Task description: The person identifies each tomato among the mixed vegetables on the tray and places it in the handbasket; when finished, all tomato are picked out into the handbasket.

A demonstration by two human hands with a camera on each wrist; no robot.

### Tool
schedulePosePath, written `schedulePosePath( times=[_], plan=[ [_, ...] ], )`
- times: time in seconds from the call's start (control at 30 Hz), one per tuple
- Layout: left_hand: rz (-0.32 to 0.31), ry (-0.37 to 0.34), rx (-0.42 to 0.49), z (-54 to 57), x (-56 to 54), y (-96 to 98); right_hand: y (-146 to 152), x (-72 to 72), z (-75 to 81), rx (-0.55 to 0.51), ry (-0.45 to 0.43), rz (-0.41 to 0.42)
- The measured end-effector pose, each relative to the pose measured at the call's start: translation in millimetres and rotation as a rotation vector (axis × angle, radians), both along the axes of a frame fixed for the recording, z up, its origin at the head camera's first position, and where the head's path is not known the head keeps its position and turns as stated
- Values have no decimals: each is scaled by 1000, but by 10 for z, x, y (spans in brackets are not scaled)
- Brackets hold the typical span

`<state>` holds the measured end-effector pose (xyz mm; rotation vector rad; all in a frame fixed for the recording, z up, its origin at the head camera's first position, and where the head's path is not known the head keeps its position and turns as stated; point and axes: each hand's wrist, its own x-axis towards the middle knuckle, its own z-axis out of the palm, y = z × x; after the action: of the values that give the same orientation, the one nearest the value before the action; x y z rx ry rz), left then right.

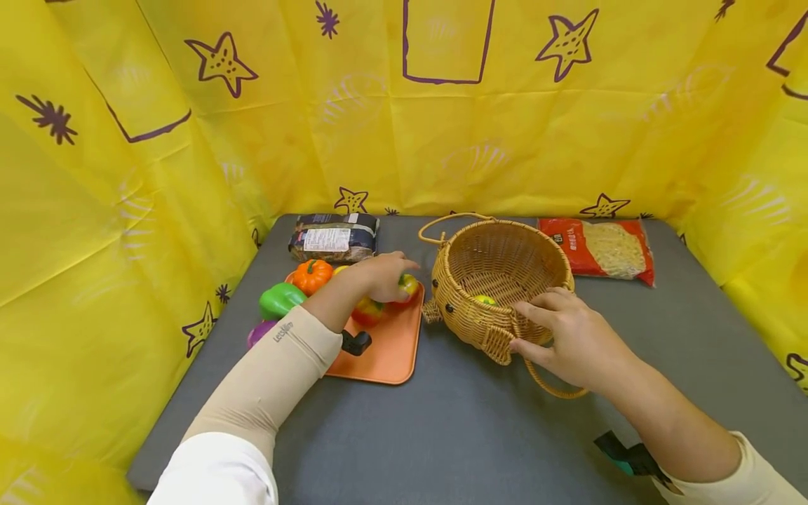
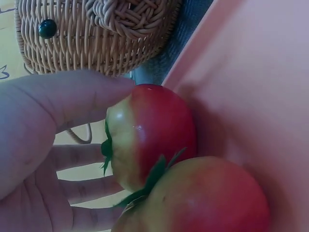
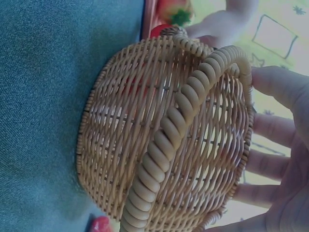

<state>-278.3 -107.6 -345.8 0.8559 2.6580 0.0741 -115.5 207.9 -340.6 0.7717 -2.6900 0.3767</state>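
Observation:
My left hand (image 1: pixel 385 275) is over the far right part of an orange tray (image 1: pixel 391 359). In the left wrist view, its fairly straight fingers lie around a red-and-yellow toy fruit (image 2: pixel 161 130) with a green leafy top; one fingertip is at the fruit's edge. A second such fruit (image 2: pixel 217 198) lies against it. My right hand (image 1: pixel 571 337) holds the near right rim of a wicker basket (image 1: pixel 470 322), thumb outside and fingers over the inside. The basket has bead eyes and a rope-like handle (image 3: pixel 166 140). Inside it sits a yellow-green item (image 1: pixel 485 299), mostly hidden by the rim.
An orange toy pumpkin (image 1: pixel 312 276), a green toy pepper (image 1: pixel 280 301) and a purple item (image 1: pixel 260 332) sit at the tray's left. Behind stand a dark package (image 1: pixel 333 237) and a red food bag (image 1: pixel 600 249). Yellow cloth (image 1: pixel 404 140) encloses the grey table (image 1: pixel 454 435).

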Motion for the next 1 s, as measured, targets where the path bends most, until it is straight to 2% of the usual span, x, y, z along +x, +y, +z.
schedulePosePath(
  times=[0.2, 0.5, 1.0],
  plan=[
    [-18, 10, 0, -46, -4, 4, -2, -4, -30, -11, 20, 11],
    [-48, -12, 3, -74, 1, 0, -1, -13, -25, -23, 44, 27],
    [-70, 33, 48, -92, -7, -15, 8, -13, -13, -17, 10, 12]
  ],
)
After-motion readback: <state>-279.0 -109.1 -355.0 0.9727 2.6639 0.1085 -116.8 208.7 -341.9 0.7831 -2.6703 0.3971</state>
